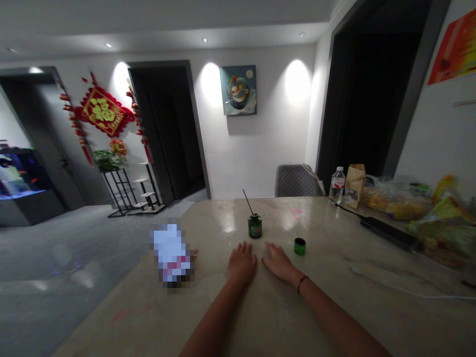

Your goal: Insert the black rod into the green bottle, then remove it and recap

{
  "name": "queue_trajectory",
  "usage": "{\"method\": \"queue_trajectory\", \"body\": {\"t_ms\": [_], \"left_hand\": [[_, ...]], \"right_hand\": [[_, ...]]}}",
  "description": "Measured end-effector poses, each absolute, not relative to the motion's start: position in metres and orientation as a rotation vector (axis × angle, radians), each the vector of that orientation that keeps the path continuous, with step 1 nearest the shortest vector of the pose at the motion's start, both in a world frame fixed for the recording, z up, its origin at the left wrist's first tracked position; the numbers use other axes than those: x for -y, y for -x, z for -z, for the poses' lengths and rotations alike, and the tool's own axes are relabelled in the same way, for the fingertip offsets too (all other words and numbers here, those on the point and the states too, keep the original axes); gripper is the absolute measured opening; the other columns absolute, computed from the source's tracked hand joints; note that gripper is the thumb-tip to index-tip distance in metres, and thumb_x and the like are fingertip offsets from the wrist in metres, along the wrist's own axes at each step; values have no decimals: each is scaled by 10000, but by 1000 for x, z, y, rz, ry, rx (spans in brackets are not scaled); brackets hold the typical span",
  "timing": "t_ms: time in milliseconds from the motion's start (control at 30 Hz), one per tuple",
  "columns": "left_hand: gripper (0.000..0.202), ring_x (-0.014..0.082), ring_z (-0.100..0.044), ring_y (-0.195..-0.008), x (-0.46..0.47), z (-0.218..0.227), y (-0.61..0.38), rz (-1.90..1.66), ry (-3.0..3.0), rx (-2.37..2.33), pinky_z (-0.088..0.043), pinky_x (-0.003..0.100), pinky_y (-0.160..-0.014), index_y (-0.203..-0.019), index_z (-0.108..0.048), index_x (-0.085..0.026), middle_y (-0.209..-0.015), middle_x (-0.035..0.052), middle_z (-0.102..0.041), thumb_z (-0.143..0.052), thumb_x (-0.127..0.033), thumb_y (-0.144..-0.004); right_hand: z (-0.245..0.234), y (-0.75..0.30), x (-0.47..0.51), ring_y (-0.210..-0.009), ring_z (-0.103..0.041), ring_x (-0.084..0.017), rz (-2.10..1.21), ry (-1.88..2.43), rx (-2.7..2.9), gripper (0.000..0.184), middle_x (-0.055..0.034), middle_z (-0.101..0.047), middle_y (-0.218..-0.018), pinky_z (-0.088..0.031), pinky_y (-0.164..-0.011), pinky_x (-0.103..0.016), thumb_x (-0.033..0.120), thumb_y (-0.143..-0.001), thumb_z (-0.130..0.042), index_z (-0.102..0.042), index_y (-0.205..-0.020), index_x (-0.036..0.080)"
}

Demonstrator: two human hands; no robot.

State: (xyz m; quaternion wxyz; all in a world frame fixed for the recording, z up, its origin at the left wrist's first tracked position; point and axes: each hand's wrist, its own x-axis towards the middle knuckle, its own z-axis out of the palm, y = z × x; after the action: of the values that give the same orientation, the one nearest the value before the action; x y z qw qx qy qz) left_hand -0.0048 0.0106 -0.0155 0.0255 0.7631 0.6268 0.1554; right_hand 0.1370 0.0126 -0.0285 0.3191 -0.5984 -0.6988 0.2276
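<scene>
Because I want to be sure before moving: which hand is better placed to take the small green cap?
Probably the right hand: it lies open on the counter, just beside the green cap, while the left hand is farther from it.

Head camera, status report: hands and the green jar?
Left hand and right hand flat on pale stone counter, empty. Green jar with thin black stick just beyond the fingertips, untouched. Small green cap to its right.

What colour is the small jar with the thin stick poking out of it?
The jar is dark green; the head view shows it best.
</scene>
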Motion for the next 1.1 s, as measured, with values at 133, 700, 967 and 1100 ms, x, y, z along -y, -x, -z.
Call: {"method": "queue_trajectory", "body": {"t_ms": [133, 700, 967, 1100], "left_hand": [[447, 241, -305, -1267, -1, 16, 5, -517, -2337, -1956, -210, 423, -1047, -1242, -427, -157, -1361, 126, -359, -352, -319, -831], [552, 168, -564, -888, 30, -1, 9, -575, -2233, -2040, -403, 276, -783, -1358, -217, -212, -998, 74, -616, -336, -184, -819], [723, 135, -575, -829, 24, 0, 12, -315, -2327, -2021, -389, 210, -686, -1369, -7, -320, -997, 60, -580, -300, -49, -766], [731, 159, -577, -828, 20, 3, 13, -218, -2377, -2019, -394, 231, -679, -1369, -3, -319, -1004, 77, -571, -303, -48, -760]], "right_hand": [[25, -141, 6, -1245, -339, -240, -673, 1571, 1813, 566, -154, -430, -1306, -204, -1047, -385, 244, -687, -536, -452, -1229, 106], [24, -148, 30, -952, -538, -199, -424, 1467, 1913, 755, -111, -592, -1034, -389, -878, -339, 91, -711, -426, -110, -1393, 166], [20, -145, 10, -869, -522, -182, -123, 1429, 2254, 815, -98, -570, -995, -404, -813, -326, -34, -675, -321, -40, -1394, 225], [23, -147, 14, -890, -517, -206, -17, 1463, 2329, 788, -122, -557, -1040, -399, -819, -363, -32, -679, -302, -85, -1394, 218]]}}
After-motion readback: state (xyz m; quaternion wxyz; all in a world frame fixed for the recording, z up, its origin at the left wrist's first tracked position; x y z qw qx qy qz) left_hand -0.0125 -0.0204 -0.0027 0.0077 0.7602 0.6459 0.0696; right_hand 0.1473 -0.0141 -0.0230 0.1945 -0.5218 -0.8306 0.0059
